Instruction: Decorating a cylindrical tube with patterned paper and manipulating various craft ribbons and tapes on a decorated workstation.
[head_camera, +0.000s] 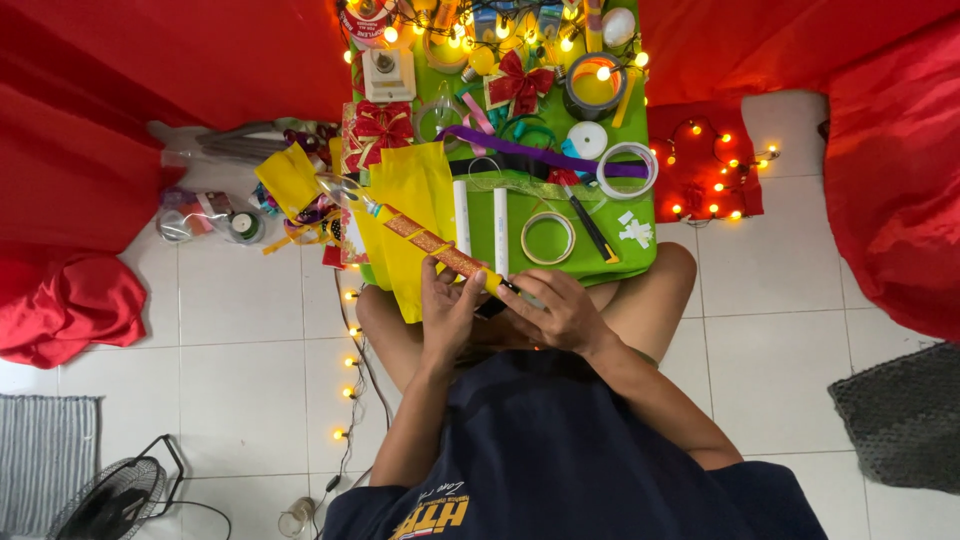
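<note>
Fingers of left hand pinched the decorated stick near its lower end | right hand gripped that end, nearer the body | stick's long axis ran up-left over the green table, yellow paper beneath.

The wrapped stick's near end is hidden under both hands, and small items along the desk's far edge are cut off.
</note>
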